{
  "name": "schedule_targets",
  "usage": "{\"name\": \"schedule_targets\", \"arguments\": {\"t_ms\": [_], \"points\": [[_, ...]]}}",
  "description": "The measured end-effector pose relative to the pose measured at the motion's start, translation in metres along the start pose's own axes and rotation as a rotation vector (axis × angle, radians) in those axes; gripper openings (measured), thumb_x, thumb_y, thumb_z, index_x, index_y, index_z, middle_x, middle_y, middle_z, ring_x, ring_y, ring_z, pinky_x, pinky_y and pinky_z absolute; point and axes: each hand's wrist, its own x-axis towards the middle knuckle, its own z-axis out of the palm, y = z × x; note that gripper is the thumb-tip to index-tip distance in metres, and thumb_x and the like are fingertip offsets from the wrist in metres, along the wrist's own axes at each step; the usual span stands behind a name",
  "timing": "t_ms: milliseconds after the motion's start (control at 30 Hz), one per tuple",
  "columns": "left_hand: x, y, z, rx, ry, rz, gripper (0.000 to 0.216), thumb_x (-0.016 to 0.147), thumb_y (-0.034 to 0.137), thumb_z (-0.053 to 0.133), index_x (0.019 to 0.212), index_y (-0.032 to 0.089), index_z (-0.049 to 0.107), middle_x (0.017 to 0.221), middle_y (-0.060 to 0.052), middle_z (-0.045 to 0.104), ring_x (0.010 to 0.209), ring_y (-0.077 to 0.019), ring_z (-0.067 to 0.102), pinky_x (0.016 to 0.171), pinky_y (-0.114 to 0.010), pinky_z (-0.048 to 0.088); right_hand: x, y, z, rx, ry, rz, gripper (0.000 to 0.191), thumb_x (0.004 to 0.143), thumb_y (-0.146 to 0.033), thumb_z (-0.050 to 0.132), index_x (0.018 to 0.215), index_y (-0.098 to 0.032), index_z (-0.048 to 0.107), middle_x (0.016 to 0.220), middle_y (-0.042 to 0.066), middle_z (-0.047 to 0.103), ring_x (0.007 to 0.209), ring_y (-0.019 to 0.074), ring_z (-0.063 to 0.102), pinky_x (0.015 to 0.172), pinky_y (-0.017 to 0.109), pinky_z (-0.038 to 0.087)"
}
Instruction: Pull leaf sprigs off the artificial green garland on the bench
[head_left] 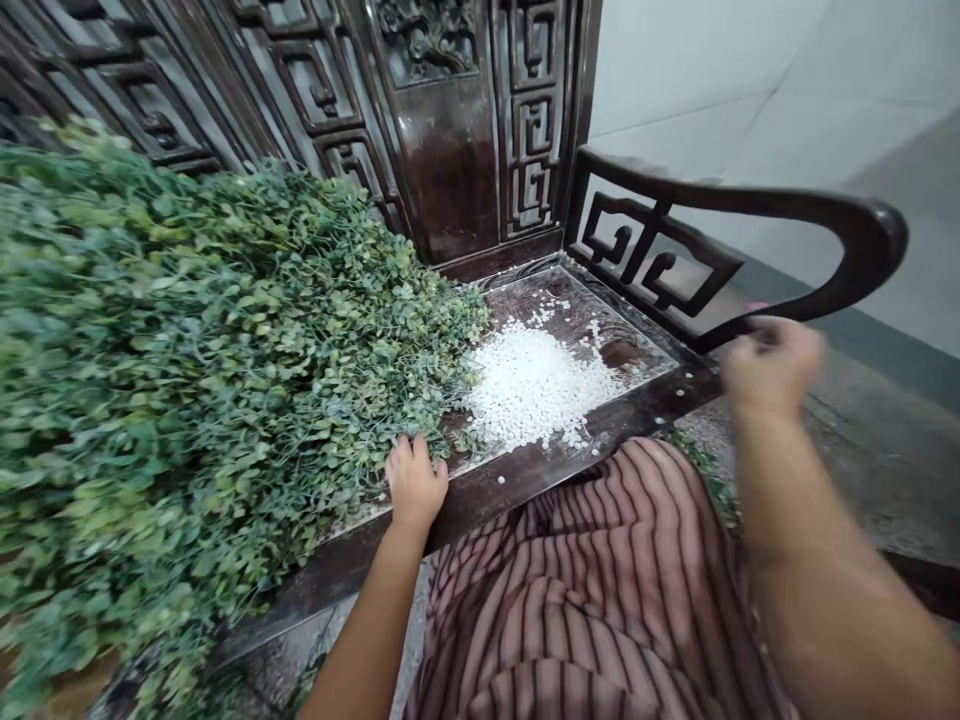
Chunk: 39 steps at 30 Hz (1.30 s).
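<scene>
My left hand [416,482] rests on the front edge of a dark wooden bench seat [517,490], its fingers laid out at the fringe of a big heap of artificial greenery [285,320]. Just beyond it, small white pellets [532,385] lie piled on the seat, touching the leaves. My right hand [776,365] is raised beside the curved armrest [825,205], smeared by motion. Its fingers look curled closed, and whatever they may hold is hidden. A small pink spot [757,306] shows just above that hand; I cannot make out what it is.
Behind the seat rises a carved lattice backrest [450,170]. A pale wall [690,80] stands beyond the armrest. My lap in striped cloth [592,580] is close against the seat edge. Loose greenery [697,455] and scattered pellets lie near the right front corner.
</scene>
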Motion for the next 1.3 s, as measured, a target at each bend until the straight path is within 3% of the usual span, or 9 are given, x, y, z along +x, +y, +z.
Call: {"name": "schedule_targets", "arguments": {"t_ms": [67, 167, 267, 367, 567, 700, 900, 1067, 1300], "points": [[-0.001, -0.001, -0.005, -0.021, -0.048, 0.000, 0.045, 0.079, 0.023, 0.045, 0.121, 0.007, 0.049, 0.126, -0.021, 0.047, 0.115, -0.0315, 0.047, 0.098, -0.043, 0.036, 0.005, 0.023, -0.032, -0.265, 0.126, 0.161, 0.025, 0.064, -0.012, 0.056, 0.087, -0.018, 0.063, 0.115, 0.019, 0.052, 0.106, 0.0338, 0.046, 0.086, 0.054, 0.032], [-0.003, -0.004, -0.018, -0.031, -0.130, 0.016, 0.048, 0.080, 0.027, 0.047, 0.124, 0.008, 0.047, 0.131, -0.021, 0.042, 0.122, -0.0313, 0.042, 0.101, -0.041, 0.035, -0.016, 0.018, -0.044, -0.375, -0.047, 0.161, 0.022, 0.069, -0.014, 0.054, 0.086, -0.018, 0.066, 0.108, 0.018, 0.059, 0.106, 0.0365, 0.049, 0.086, 0.055, 0.035], [-0.009, -0.007, -0.033, -0.022, -0.206, 0.069, 0.049, 0.080, 0.030, 0.049, 0.125, 0.010, 0.048, 0.132, -0.020, 0.043, 0.123, -0.0304, 0.042, 0.101, -0.041, 0.035, -0.063, -0.023, -0.015, -0.139, -0.447, -0.001, 0.015, 0.074, -0.020, 0.053, 0.080, -0.017, 0.067, 0.084, 0.012, 0.065, 0.081, 0.0276, 0.059, 0.077, 0.044, 0.046], [-0.023, -0.008, -0.045, -0.025, -0.204, 0.100, 0.044, 0.080, 0.029, 0.050, 0.121, 0.013, 0.053, 0.131, -0.017, 0.047, 0.122, -0.0296, 0.044, 0.101, -0.043, 0.036, -0.120, -0.074, 0.028, 0.019, -0.720, -0.345, 0.015, 0.076, -0.021, 0.057, 0.086, -0.017, 0.066, 0.089, 0.010, 0.064, 0.090, 0.0246, 0.056, 0.084, 0.040, 0.046], [-0.051, -0.005, -0.055, -0.158, 0.122, 0.178, 0.027, 0.082, 0.022, 0.046, 0.101, 0.017, 0.064, 0.102, -0.010, 0.063, 0.098, -0.0219, 0.057, 0.091, -0.037, 0.045, -0.192, -0.130, 0.077, -0.139, -1.026, -0.614, 0.020, 0.076, -0.025, 0.062, 0.091, -0.012, 0.065, 0.097, 0.016, 0.057, 0.096, 0.0302, 0.046, 0.082, 0.043, 0.043], [-0.057, 0.005, -0.042, -0.219, 0.107, 0.261, 0.026, 0.082, 0.019, 0.043, 0.099, 0.019, 0.064, 0.094, -0.007, 0.063, 0.090, -0.0196, 0.058, 0.086, -0.035, 0.046, -0.193, -0.129, 0.086, -0.067, -1.045, -0.555, 0.011, 0.077, -0.015, 0.055, 0.083, -0.013, 0.064, 0.093, 0.016, 0.057, 0.096, 0.0303, 0.046, 0.081, 0.042, 0.040], [-0.037, 0.010, -0.016, -0.140, -0.024, 0.186, 0.031, 0.082, 0.020, 0.044, 0.106, 0.019, 0.062, 0.111, -0.009, 0.061, 0.103, -0.0231, 0.055, 0.089, -0.038, 0.043, -0.160, -0.118, 0.091, 0.316, -0.919, -0.009, 0.009, 0.074, -0.017, 0.053, 0.065, -0.017, 0.052, 0.073, 0.006, 0.055, 0.078, 0.0207, 0.051, 0.078, 0.037, 0.042], [-0.017, -0.008, -0.019, -0.084, -0.052, 0.059, 0.030, 0.082, 0.022, 0.042, 0.103, 0.019, 0.065, 0.115, -0.010, 0.059, 0.105, -0.0240, 0.056, 0.088, -0.038, 0.044, -0.137, -0.104, 0.087, 0.674, -0.824, 0.471, 0.015, 0.073, -0.026, 0.052, 0.062, -0.018, 0.047, 0.062, 0.001, 0.051, 0.061, 0.0139, 0.052, 0.067, 0.033, 0.048], [-0.047, 0.003, -0.030, -0.067, 0.044, 0.201, 0.028, 0.082, 0.022, 0.043, 0.100, 0.018, 0.065, 0.110, -0.011, 0.061, 0.102, -0.0246, 0.056, 0.089, -0.041, 0.046, -0.074, -0.042, 0.093, 0.800, -0.572, 0.458, 0.006, 0.068, -0.023, 0.050, 0.070, -0.019, 0.047, 0.070, 0.001, 0.053, 0.067, 0.0138, 0.053, 0.067, 0.032, 0.047]]}}
